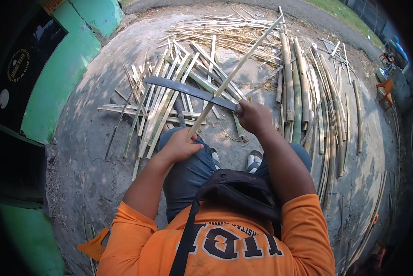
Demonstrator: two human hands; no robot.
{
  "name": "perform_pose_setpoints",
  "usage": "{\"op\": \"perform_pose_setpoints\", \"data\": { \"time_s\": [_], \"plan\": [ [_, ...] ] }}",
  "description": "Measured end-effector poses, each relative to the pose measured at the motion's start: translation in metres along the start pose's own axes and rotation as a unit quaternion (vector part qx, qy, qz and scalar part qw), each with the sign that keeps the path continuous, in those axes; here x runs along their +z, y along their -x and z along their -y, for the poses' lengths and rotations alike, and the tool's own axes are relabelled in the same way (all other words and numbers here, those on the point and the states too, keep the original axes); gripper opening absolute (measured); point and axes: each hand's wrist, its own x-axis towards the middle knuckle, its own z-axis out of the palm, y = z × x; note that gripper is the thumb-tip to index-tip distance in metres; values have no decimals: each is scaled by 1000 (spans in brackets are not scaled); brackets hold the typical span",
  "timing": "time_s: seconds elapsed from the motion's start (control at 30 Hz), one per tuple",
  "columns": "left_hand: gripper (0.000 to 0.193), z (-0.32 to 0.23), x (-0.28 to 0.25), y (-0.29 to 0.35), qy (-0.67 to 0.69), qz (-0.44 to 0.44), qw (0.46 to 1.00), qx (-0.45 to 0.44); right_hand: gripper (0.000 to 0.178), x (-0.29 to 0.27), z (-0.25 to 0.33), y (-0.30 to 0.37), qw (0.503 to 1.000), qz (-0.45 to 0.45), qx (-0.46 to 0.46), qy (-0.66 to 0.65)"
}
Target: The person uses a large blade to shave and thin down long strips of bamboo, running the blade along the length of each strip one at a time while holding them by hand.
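Note:
My left hand (181,146) is closed round the near end of a long bamboo strip (237,69), which slants up and away to the right. In my right hand (255,116) is the handle of a machete (183,89). Its long grey blade points left and crosses the strip a little beyond my left hand, touching or very close to it. Beyond the blade, split bamboo slats (169,101) lie criss-crossed in a loose pile on the ground.
Thick bamboo poles (297,87) lie lengthwise at the right. Thin strips (215,30) are heaped farther off. A green wall (59,96) stands at the left, an orange chair (386,92) at the far right. A black bag (236,191) rests across my lap.

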Motion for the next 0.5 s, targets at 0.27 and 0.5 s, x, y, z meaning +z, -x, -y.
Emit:
{"op": "perform_pose_setpoints", "data": {
  "time_s": [0.27,0.5],
  "plan": [
    [37,-4,-6,5,1,-19,1000,-5,10,2,24,7,997,33,-70,20],
    [37,-7,-4,4,47,-4,999,-26,10,-4,-2,3,999,-9,-6,-35]
  ]
}}
